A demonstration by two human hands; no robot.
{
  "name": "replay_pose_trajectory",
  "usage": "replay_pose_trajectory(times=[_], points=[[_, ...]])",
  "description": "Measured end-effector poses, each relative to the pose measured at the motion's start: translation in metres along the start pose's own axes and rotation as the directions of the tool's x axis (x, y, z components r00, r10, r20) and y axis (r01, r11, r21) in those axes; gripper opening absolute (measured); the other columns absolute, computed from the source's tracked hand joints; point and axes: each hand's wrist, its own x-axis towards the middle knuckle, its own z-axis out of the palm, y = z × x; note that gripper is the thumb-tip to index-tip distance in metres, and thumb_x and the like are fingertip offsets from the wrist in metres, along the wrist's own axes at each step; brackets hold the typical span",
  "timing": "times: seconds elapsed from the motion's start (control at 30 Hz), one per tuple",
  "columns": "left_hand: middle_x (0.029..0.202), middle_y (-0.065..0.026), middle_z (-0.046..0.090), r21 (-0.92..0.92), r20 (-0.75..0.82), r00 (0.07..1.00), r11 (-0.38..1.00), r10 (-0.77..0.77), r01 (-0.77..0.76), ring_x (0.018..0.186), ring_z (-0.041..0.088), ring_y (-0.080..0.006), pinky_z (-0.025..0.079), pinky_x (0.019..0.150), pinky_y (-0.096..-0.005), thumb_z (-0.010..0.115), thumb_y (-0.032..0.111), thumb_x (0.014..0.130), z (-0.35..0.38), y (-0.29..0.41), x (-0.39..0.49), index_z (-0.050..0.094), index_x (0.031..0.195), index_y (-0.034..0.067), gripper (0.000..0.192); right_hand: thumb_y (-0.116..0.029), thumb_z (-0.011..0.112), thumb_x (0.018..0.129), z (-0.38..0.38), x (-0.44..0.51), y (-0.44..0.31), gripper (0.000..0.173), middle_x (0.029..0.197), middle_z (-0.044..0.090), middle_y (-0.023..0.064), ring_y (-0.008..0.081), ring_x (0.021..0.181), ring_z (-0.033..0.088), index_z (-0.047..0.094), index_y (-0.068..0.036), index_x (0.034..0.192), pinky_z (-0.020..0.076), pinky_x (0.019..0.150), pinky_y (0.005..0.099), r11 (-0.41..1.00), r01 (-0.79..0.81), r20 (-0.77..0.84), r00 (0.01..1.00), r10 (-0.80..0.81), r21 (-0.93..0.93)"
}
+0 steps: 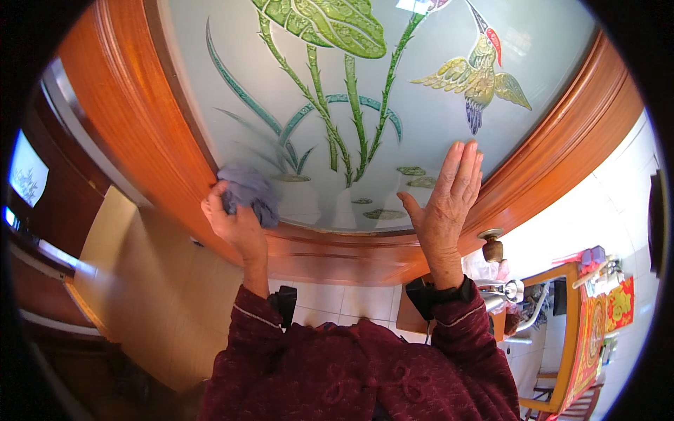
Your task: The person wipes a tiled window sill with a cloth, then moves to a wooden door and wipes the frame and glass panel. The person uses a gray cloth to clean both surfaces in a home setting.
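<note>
A bunched grey-blue cloth [253,192] is gripped in my left hand [234,223]. It presses at the lower left corner of a frosted glass door panel [326,210], where glass meets wooden frame. My right hand [447,205] holds nothing and lies flat near the panel's lower right edge, thumb spread from the fingers. Just above those fingertips is a coloured bird [479,84] in the glass. Green stems and a broad leaf [337,26] decorate the middle of the panel. The reddish-brown wooden door frame [121,89] surrounds the glass.
A brass door knob [492,246] sticks out right of my right wrist. Beyond it stand a metal kettle [500,293] and a table [558,392] with a red-and-gold cover [588,342]. On the left is a wooden floor [158,294]; white tiles [321,300] lie below the door.
</note>
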Motion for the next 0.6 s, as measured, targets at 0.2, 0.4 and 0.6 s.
replay_pose_trajectory(times=[0.2, 0.4, 0.6], points=[[0.106, -0.0161, 0.050, -0.144, 0.080, 0.996, 0.989, 0.038, -0.026, 0.097, 0.053, -0.0339, 0.045, 0.086, -0.0375, 0.056, -0.009, 0.062, 0.045, 0.051, -0.045, 0.054, 0.110, -0.001, 0.048, -0.021, 0.086, 0.057, 0.002, -0.001, 0.010, 0.113, 0.155, 0.020, 0.0169, 0.0375, 0.142, 0.018, 0.022, -0.006, 0.149, 0.0180, 0.113, 0.0519, 0.998, 0.041, -0.008, 0.999, -0.040, 0.056], [0.109, -0.0125, 0.054, -0.231, 0.459, 0.648, 0.786, 0.608, -0.574, 0.099, 0.055, -0.0332, 0.049, 0.082, -0.0406, 0.061, -0.004, 0.059, 0.090, 0.110, -0.100, 0.063, 0.104, 0.005, 0.047, -0.008, 0.072, 0.072, -0.008, -0.004, 0.037, 0.083, 0.151, 0.030, 0.0165, 0.0370, 0.139, 0.027, 0.034, -0.005, 0.145, 0.0199, 0.113, 0.0498, 0.973, 0.217, 0.058, 0.975, -0.213, -0.079], [0.106, -0.0123, 0.057, -0.100, 0.260, 0.672, 0.712, 0.693, -0.695, 0.099, 0.055, -0.0316, 0.049, 0.082, -0.0374, 0.057, -0.007, 0.056, 0.083, 0.127, -0.043, 0.066, 0.102, 0.005, 0.048, 0.009, 0.058, 0.074, -0.029, -0.004, 0.054, 0.072, 0.150, 0.029, 0.0225, 0.0394, 0.139, 0.028, 0.035, 0.003, 0.142, 0.0249, 0.113, 0.0443, 0.892, 0.057, -0.042, 0.998, -0.042, 0.449]])
